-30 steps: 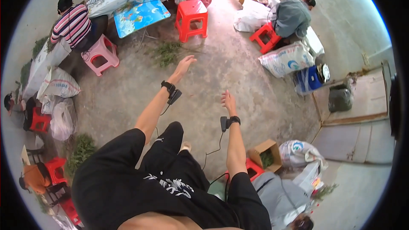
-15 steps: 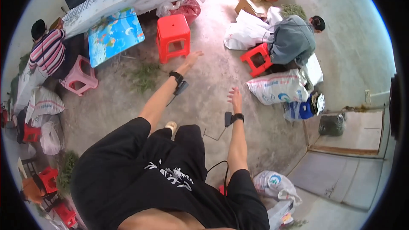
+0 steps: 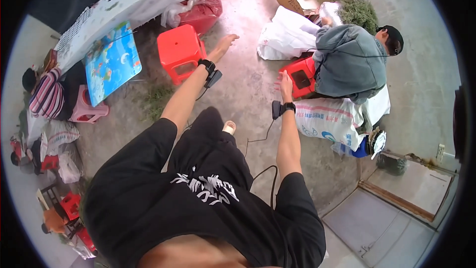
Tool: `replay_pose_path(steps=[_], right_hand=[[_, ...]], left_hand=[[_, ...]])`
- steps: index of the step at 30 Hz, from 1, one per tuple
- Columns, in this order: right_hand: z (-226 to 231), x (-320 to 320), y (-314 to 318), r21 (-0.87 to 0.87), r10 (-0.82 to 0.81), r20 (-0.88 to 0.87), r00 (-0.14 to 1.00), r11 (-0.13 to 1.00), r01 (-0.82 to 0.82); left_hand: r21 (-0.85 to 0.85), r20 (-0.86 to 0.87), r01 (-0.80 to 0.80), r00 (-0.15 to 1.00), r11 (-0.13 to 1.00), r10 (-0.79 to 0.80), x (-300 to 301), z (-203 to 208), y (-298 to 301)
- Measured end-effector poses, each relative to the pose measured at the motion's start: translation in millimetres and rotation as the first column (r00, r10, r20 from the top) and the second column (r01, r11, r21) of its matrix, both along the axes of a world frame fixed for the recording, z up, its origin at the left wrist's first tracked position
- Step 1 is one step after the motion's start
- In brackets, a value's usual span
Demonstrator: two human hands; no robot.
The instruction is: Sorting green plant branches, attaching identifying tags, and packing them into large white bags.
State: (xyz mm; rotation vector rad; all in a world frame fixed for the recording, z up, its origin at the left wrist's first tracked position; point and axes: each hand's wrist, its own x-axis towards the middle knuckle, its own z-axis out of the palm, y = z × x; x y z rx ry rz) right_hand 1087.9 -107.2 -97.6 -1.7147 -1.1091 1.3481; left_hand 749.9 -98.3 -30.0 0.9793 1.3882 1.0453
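My left hand (image 3: 227, 44) reaches forward, fingers stretched out and holding nothing, just right of a red plastic stool (image 3: 181, 47). Lower and to the right, my right hand (image 3: 286, 85) is also bare, its fingers extended and apart. In the picture it borders the left edge of a second red stool (image 3: 300, 77); whether they touch I cannot tell. A co-worker (image 3: 352, 62) in a grey-blue jacket and black cap sits there, back turned. Both my wrists wear black straps with small devices. One light shoe (image 3: 229, 127) shows under my dark trousers.
A blue patterned folding table (image 3: 113, 62) stands left, near a person (image 3: 47, 94) in stripes and a pink stool (image 3: 88, 106). White sacks (image 3: 329, 119) lie beside the co-worker. A long covered table (image 3: 148, 5) bears green sprigs. Cut greenery (image 3: 157, 100) lies on the concrete floor.
The view has moved forward and turned a little. The seated co-worker and stool now appear closer to my right hand. Both hands stay outstretched and hold nothing.
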Motion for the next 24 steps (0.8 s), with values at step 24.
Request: replay_pose_path(steps=[24], right_hand=[[-141, 44, 479, -0.33, -0.265, 0.089, 0.96, 0.902, 0.279]], left_hand=[[-0.393, 0.071, 0.339, 0.938, 0.855, -0.34, 92, -117, 564]])
